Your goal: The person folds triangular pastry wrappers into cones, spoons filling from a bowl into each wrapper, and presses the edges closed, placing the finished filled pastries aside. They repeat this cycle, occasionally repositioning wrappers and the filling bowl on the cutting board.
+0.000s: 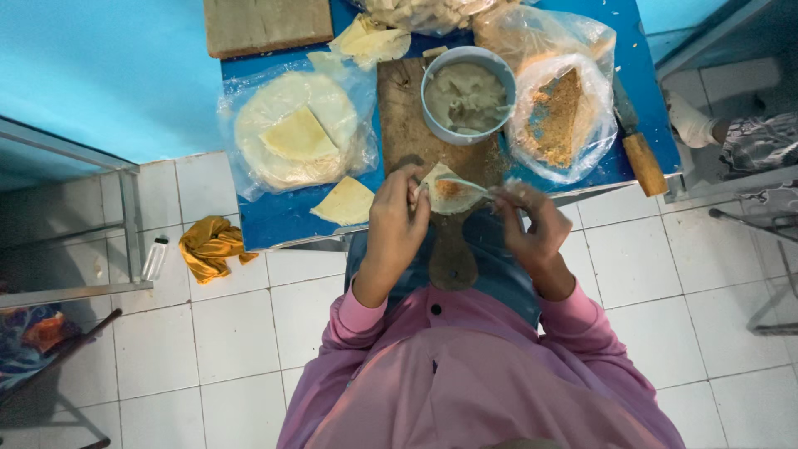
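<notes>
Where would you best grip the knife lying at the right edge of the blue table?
By the wooden handle of the knife, coming from the near right. The handle points toward the person and overhangs the blue table edge, while the blade lies tucked beside the plastic bag.

Wooden board [266, 25] and bag of pieces [424, 12] cut off by top edge.

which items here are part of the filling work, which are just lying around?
In use: left hand, right hand, folded wrapper, spoon, filling bowl, crumb bag, wrapper stack, board.
Lying about: knife, yellow cloth, small bottle.
</notes>
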A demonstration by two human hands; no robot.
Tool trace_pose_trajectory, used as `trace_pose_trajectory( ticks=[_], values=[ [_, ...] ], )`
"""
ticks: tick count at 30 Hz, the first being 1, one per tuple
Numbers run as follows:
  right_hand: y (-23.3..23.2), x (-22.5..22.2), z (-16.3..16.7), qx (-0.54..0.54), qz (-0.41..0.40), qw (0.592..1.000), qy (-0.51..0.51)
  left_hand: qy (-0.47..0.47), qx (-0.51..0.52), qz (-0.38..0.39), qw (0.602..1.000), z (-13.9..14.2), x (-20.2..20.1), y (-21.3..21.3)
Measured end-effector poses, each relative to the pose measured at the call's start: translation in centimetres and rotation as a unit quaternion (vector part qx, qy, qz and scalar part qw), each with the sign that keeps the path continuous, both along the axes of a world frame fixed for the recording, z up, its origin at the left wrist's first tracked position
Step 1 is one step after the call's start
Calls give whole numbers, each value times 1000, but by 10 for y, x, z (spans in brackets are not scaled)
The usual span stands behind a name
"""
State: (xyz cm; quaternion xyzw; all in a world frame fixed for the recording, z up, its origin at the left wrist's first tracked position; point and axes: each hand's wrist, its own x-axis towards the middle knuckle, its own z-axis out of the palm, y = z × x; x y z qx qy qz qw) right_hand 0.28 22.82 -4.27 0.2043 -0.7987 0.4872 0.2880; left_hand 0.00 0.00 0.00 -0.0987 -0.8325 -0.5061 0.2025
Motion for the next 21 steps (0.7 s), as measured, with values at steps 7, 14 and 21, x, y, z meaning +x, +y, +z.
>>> trace_pose_trajectory(
  ticks=[7,14,21],
  values=[
    [13,-9,24,215,137,936,242,13,33,-19,999,1,-1,3],
    [38,-14,17,239,-195,901,305,27,2,-31,999,2,0,4],
    [43,-26,44,208,-297,929,71,50,-45,-80,995,-3,1,2]
  ],
)
